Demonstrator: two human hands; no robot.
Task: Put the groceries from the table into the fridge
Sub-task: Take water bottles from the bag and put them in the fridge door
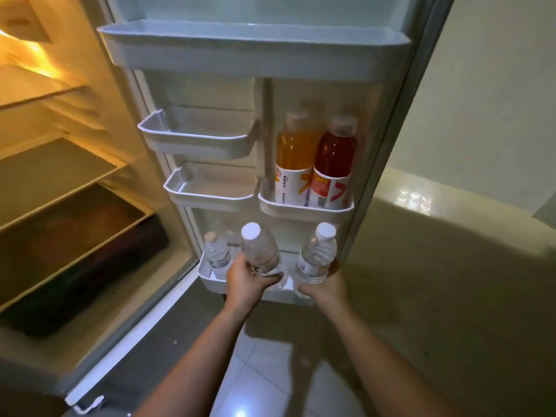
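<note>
The fridge door stands open in front of me. My left hand grips a clear water bottle with a white cap, tilted above the bottom door bin. My right hand grips a second clear water bottle, upright over the right part of the same bin. A third water bottle stands in the bin's left end. Above, an orange drink bottle and a red drink bottle stand side by side in a small door bin.
Two small door bins on the left and a wide top door bin hold nothing. Lit fridge shelves lie to the left. A pale wall and a counter edge are to the right; tiled floor below.
</note>
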